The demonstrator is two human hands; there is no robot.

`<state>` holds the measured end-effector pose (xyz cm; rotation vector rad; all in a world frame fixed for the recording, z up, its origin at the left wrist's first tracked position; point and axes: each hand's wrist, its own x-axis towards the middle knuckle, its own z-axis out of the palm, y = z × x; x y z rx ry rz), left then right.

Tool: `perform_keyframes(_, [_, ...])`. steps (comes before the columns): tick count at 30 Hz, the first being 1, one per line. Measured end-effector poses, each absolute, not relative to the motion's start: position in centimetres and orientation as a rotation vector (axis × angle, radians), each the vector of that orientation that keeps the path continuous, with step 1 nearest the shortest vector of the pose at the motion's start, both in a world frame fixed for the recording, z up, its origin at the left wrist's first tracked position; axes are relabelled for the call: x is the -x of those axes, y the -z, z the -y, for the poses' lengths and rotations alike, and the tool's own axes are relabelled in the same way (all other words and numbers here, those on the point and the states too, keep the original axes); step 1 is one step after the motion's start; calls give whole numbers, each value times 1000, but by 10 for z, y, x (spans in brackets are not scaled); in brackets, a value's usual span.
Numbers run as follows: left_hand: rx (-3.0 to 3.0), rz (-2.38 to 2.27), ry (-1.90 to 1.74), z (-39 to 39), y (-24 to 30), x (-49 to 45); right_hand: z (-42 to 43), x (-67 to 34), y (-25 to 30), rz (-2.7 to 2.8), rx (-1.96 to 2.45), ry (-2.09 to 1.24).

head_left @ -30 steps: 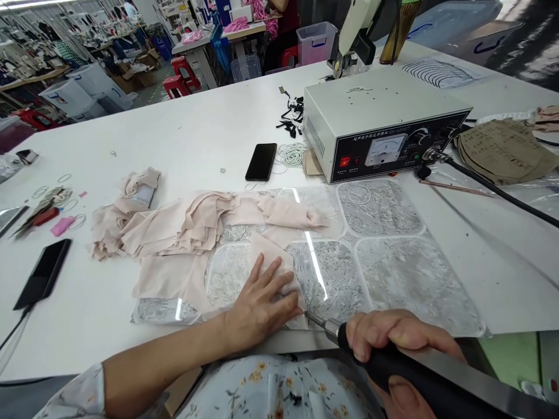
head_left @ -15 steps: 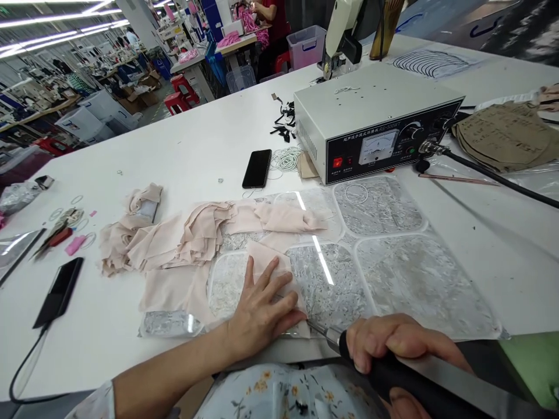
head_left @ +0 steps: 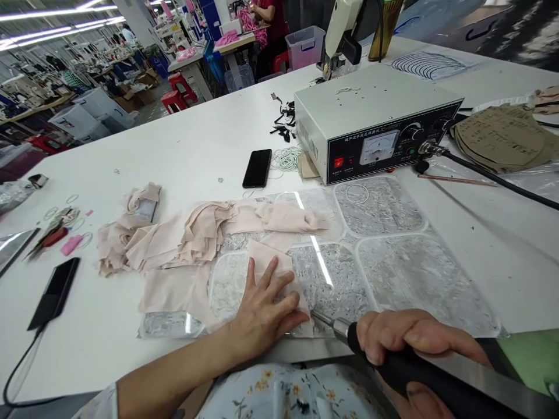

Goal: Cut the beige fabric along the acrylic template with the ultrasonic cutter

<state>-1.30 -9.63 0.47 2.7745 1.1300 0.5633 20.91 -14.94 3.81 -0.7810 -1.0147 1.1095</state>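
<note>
My left hand point(head_left: 266, 302) lies with fingers spread on a pale pink piece of fabric point(head_left: 264, 254), pressing it against a clear-topped, marble-patterned mat point(head_left: 406, 273). My right hand point(head_left: 419, 343) is wrapped around the black handle of an ultrasonic welding gun point(head_left: 356, 337). Its thin metal tip reaches the right edge of the fabric, just beside my left thumb; whether it touches the cloth I cannot tell. More pink fabric pieces point(head_left: 203, 230) lie bunched and overlapping to the left of and beyond my left hand.
Behind the mat stands a grey control box point(head_left: 375, 116) with a dial and a lit red switch. A phone point(head_left: 257, 169) and coiled pale cord point(head_left: 288, 158) are beside it. At left lie a black power bank point(head_left: 55, 294) with a cable and red-handled snips point(head_left: 55, 237). Brown patterns point(head_left: 502, 139) lie at right.
My right hand has shifted slightly right and up with the welding gun, its tip now a little higher along the fabric edge. My left hand stays almost in place.
</note>
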Motion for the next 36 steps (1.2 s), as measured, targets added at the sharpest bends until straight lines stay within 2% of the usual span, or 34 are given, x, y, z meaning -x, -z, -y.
perform_keyframes(9, [-2782, -1160, -527, 97, -5, 13, 143, -191, -46, 1023, 824, -1004])
perform_keyframes(36, [-2773, -1156, -712, 95, -3, 9, 135, -190, -45, 1148, 763, -972])
